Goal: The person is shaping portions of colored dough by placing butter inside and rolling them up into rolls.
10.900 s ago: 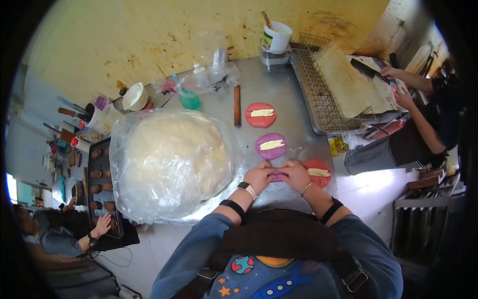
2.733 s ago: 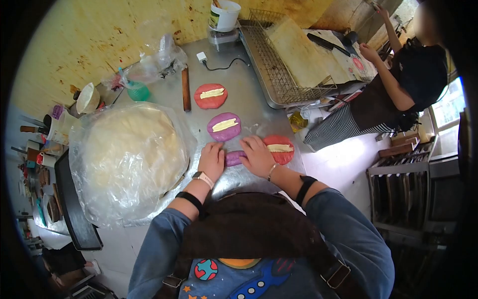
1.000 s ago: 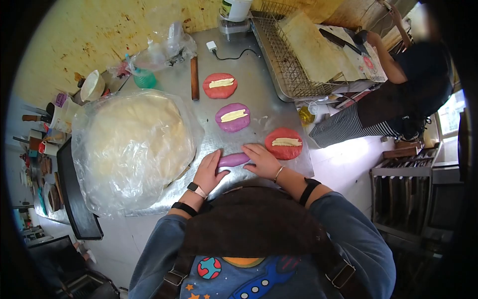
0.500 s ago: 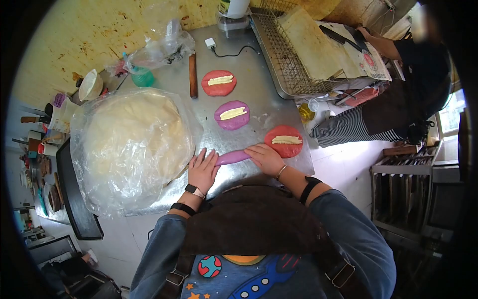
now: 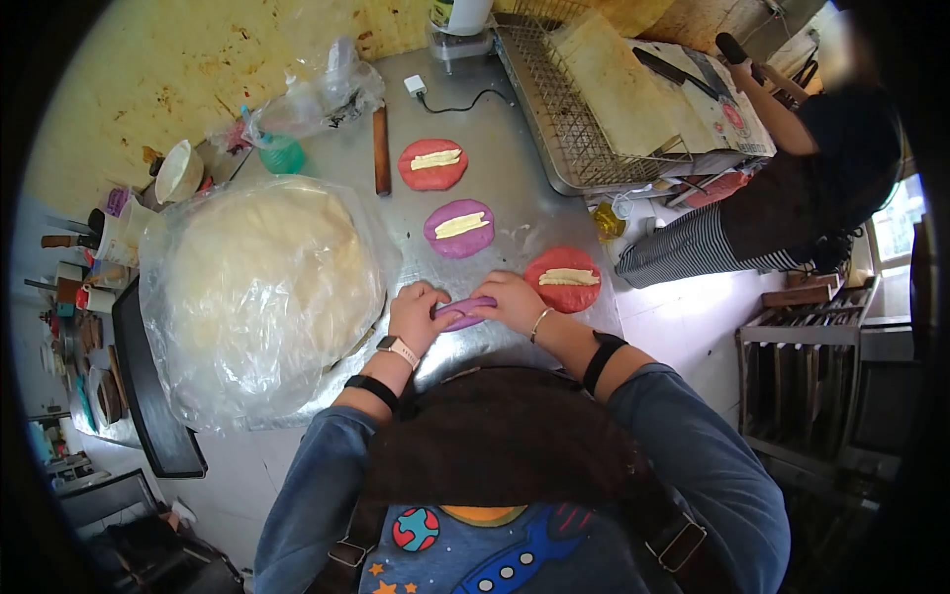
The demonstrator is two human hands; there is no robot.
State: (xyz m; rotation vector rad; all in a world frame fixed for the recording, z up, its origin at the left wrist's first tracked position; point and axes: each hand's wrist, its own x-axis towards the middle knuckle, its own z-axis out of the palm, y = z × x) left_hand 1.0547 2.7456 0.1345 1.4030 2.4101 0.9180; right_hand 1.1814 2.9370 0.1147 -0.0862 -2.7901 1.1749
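Note:
A strip of purple dough [image 5: 465, 314], its ends bent inward so it looks doubled, lies on the metal table between my hands. My left hand [image 5: 419, 315] has its fingers curled and pinches the left end. At the right end, my right hand [image 5: 509, 301] grips the dough with thumb and fingers. Just beyond my right hand rests a red dough oval [image 5: 562, 280] topped with a pale yellow filling strip. Farther off lie a purple dough oval [image 5: 459, 229] and another red dough oval [image 5: 432, 163], each bearing the same kind of strip.
A big mass of pale dough under clear plastic [image 5: 262, 297] fills the left of the table [image 5: 396, 228]. Behind are a wooden stick [image 5: 382, 150] and a white plug with cable [image 5: 415, 86]. A wire rack in a tray [image 5: 554, 109] stands right, beside another person [image 5: 841, 148].
The purple roll was long and straight under my flatter hands; now it is shorter and folded. My hands have closed on its ends. The other person's arm has lifted, holding something dark.

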